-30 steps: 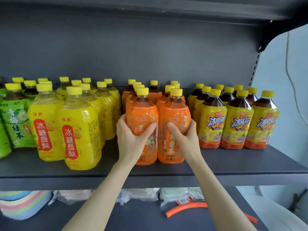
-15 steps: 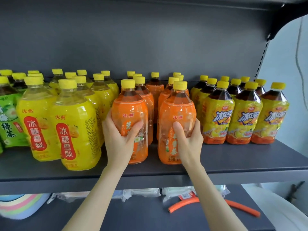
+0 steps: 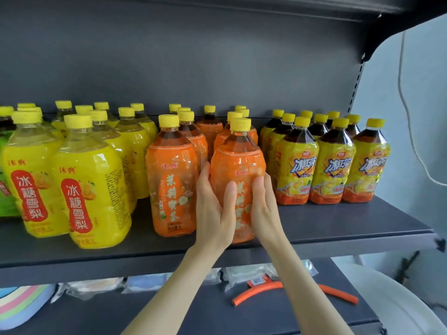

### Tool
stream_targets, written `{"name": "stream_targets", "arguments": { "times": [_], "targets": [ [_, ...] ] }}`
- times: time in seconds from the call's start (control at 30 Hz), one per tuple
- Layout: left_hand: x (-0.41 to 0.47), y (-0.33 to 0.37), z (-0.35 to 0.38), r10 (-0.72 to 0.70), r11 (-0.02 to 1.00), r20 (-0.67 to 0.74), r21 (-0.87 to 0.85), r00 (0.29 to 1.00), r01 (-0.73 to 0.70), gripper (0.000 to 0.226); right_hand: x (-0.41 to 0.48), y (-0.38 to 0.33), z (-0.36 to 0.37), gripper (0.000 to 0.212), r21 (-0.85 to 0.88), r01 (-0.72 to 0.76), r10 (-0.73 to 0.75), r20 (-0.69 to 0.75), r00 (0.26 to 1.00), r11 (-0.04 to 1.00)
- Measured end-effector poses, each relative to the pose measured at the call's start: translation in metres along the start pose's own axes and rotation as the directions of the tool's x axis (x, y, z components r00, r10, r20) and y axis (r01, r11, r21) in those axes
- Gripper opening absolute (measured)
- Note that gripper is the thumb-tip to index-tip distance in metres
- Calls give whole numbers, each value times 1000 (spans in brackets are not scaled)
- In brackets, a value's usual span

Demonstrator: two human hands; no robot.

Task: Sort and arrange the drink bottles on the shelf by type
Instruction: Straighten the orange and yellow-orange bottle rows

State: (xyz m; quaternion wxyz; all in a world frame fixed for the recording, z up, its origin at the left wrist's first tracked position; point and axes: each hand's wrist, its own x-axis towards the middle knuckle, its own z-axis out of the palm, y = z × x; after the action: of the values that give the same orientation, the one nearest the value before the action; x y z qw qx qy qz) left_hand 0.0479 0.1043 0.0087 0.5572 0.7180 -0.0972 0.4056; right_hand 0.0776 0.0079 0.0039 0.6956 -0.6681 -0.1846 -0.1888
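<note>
left hand (image 3: 212, 211), right hand (image 3: 264, 209): shared grip around front orange bottle (image 3: 238, 160), neighbour bottle (image 3: 173, 180) just left, iced-tea bottles (image 3: 296, 170) just right

Dark grey back panel (image 3: 193, 56); pale wall (image 3: 423, 117) right.

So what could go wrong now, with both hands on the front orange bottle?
1. The orange plastic bottle with yellow cap stands close to the front edge of the dark shelf; it may slip off.
2. The left hand sits between it and the neighbouring orange bottle, which might get knocked over.
</note>
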Motion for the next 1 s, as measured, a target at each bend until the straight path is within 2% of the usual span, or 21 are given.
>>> {"name": "stream_targets", "arguments": {
  "times": [0.07, 0.13, 0.2, 0.3, 0.4, 0.53, 0.77, 0.9, 1.0],
  "targets": [
    [5, -1, 7, -79, 996, -12, -39, 997, 79, 76, 1, 2, -6, 61, 31, -53, 50, 75, 996, 998],
    [9, -2, 10, -73, 996, -55, -61, 996, 69, 70, 7, 2, -16, 55, 28, -76, 72, 124, 990, 997],
    [10, -4, 9, -78, 996, -75, -50, 994, 74, 69, 20, 1, -25, 49, 6, -45, 44, 95, 994, 999],
    [7, -4, 13, -76, 996, -131, 39, 988, 82, 80, 46, 5, -38, 47, -15, -39, 40, 64, 997, 999],
    [6, -1, 15, -60, 984, -176, 158, 983, 88, 92, 68, 12, -40, 48, 15, -77, 75, 134, 988, 997],
    [5, 2, 16, -61, 965, -227, 236, 972, 115, 87, 84, 19, -29, 56, 40, -123, 114, 182, 977, 992],
    [6, 0, 8, -77, 953, -188, 276, 979, 127, 88, 87, 27, -20, 65, -16, -69, 71, 207, 976, 997],
    [6, 0, 8, -73, 955, -179, 270, 981, 120, 86, 90, 25, -18, 66, -128, -4, 25, 166, 986, 992],
    [6, -2, 8, -84, 959, -174, 252, 981, 127, 86, 87, 23, -24, 66, -148, 12, 9, 141, 990, 989]
  ]
}}
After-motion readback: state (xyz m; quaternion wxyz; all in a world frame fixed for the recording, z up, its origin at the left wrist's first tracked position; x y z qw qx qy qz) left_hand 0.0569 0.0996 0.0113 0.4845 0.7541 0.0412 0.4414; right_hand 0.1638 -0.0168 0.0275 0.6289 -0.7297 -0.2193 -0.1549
